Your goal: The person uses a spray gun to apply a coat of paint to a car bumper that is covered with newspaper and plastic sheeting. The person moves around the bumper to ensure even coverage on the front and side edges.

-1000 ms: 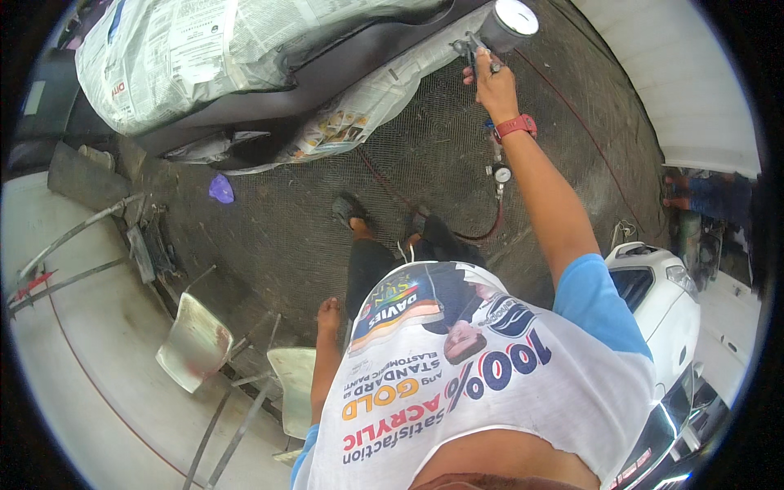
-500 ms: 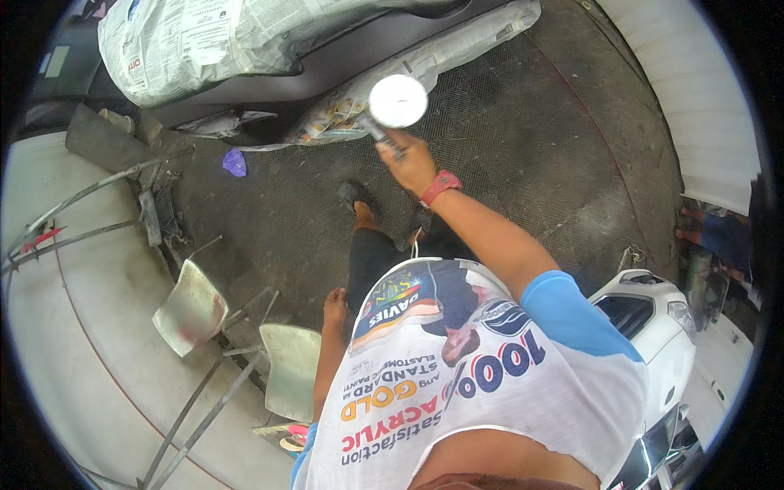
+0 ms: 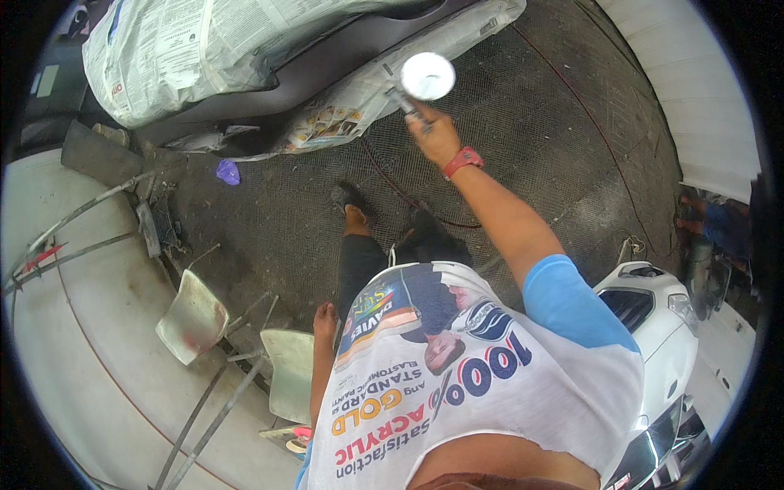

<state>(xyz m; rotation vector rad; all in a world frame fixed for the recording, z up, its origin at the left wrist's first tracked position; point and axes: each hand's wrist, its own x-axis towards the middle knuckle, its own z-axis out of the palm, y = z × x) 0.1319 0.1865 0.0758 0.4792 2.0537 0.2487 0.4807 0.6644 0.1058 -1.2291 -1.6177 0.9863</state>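
Note:
My right hand [image 3: 435, 140], with a red watch at the wrist, is closed round the handle of a paint spray gun [image 3: 428, 77]. The gun's round white cup faces up, and its metal body points toward a dark grey car body panel [image 3: 343, 65]. Newspaper masking [image 3: 180, 57] covers the car above that panel, and more paper with plastic sheeting [image 3: 327, 126] runs along below it. A gap separates the gun from the panel. My left hand [image 3: 325, 317] hangs low beside my thigh; its fingers are foreshortened and mostly hidden.
Pale plastic seats [image 3: 193, 317] on metal frames stand at the left. A thin hose [image 3: 584, 106] crosses the dark textured floor [image 3: 523, 155]. A purple scrap [image 3: 228, 171] lies near the masked car. A white car [image 3: 653, 327] stands at the lower right.
My right hand and the spray gun have moved right and slightly farther away along the panel. My body has shifted a little, and a hose now shows by my feet.

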